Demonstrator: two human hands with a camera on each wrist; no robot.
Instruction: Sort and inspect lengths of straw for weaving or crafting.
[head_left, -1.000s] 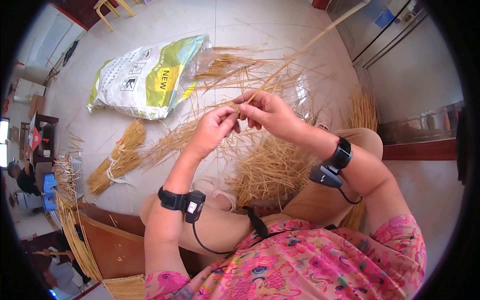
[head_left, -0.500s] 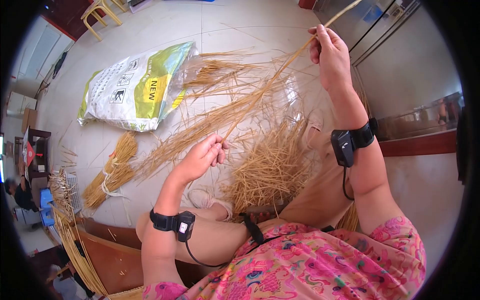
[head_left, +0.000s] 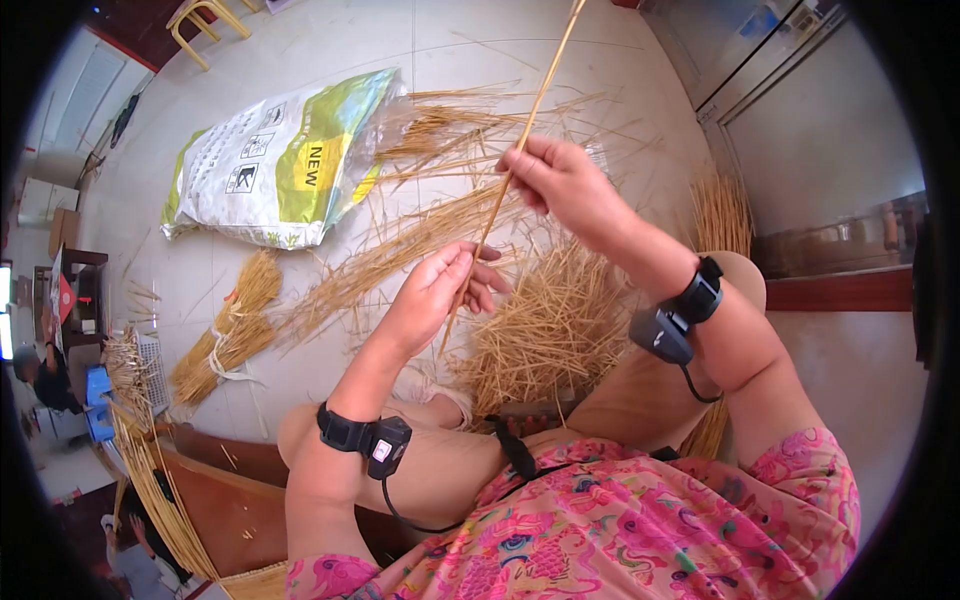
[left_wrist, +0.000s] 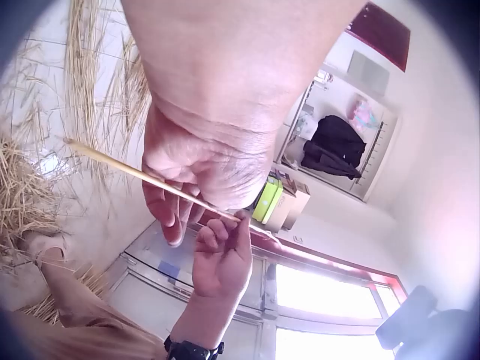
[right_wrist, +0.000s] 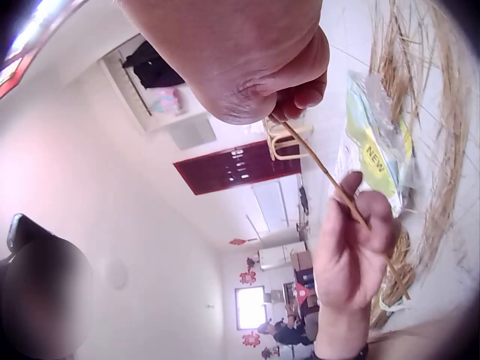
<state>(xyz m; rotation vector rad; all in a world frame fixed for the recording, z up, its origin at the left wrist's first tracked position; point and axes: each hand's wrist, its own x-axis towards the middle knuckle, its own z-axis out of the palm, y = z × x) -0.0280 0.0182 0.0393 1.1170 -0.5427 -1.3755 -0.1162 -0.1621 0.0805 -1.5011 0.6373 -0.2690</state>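
A long thin straw stalk runs slantwise through both hands, its far part rising past the top of the head view. My right hand pinches it between thumb and fingers, higher up. Lower down, the left hand has its thumb against the stalk, with the other fingers loosely spread. The right wrist view shows the stalk crossing the left palm and fingers. One end of the stalk sticks out beyond the left hand in the left wrist view. Beneath the hands lies a heap of cut straw.
A white and green sack lies on the tiled floor, straw spilling from its mouth. Loose stalks stretch across the middle. A tied straw bundle lies at left; another bundle stands by the metal doors.
The right hand first slid far up along the stalk, away from the left hand, then came back down closer to it. The stalk now stands steeper, its lower end below the left hand.
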